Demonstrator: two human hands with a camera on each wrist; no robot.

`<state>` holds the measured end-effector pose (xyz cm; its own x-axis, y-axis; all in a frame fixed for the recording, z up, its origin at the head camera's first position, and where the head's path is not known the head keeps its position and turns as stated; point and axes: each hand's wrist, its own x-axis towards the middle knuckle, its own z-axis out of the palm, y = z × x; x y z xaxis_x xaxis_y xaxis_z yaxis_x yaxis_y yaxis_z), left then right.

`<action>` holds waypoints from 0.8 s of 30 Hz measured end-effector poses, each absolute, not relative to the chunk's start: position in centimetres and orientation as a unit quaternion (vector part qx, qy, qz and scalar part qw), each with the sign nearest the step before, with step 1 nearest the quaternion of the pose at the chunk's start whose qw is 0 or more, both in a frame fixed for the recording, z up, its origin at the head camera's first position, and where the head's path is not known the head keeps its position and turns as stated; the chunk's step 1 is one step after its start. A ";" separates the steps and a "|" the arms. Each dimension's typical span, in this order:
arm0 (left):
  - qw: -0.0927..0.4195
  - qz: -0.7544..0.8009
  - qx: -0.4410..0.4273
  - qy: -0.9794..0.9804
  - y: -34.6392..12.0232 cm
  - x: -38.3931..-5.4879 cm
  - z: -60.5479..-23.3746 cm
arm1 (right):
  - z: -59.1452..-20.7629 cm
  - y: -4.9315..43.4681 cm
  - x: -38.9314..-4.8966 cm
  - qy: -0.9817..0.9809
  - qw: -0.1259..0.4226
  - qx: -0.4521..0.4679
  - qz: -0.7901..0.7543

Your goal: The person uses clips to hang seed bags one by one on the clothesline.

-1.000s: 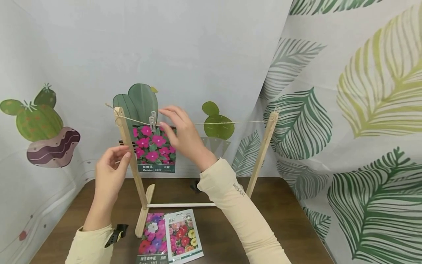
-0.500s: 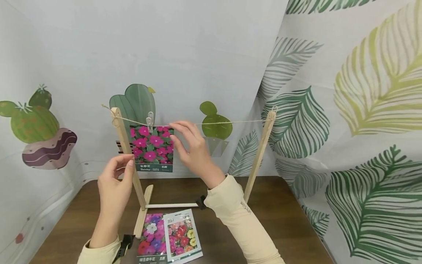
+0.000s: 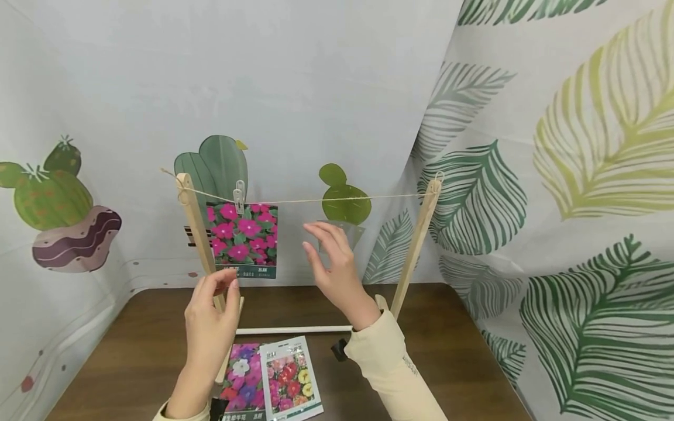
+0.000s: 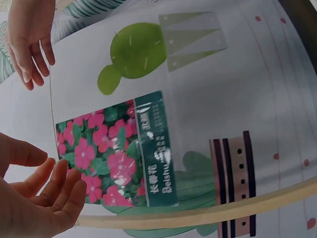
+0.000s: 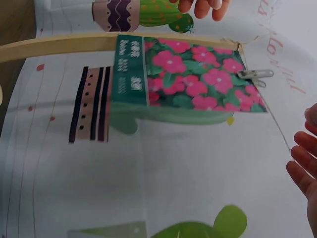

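Observation:
A seed packet with pink flowers (image 3: 244, 237) hangs from the string (image 3: 368, 197), held by a pale clothespin (image 3: 239, 197) near its upper left. My left hand (image 3: 213, 318) is in front of the packet's lower left corner, fingers loosely bent and holding nothing. To the right of the packet, apart from it, my right hand (image 3: 337, 275) is raised with relaxed fingers and nothing in them. In the right wrist view the clothespin (image 5: 255, 75) grips the top edge of the packet (image 5: 193, 74) at the string.
Wooden posts, left (image 3: 195, 222) and right (image 3: 416, 248), carry the string, joined below by a white rod (image 3: 295, 330). Two more seed packets lie on the brown table (image 3: 421, 374): a purple-flowered one (image 3: 243, 380) partly under a white-bordered one (image 3: 291, 380). A printed curtain hangs behind.
My right hand has left the clothespin and the packet's right edge, moving right and down. My left hand has moved down and right from beside the left post. The packet stays hanging.

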<state>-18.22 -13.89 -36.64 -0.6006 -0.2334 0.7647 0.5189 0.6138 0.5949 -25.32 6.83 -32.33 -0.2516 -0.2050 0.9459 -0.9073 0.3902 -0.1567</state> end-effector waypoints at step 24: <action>0.153 -0.388 -0.007 -0.909 -13.3 -17.5 -42.6 | -40.6 16.0 -23.6 -0.780 0.415 0.248 0.397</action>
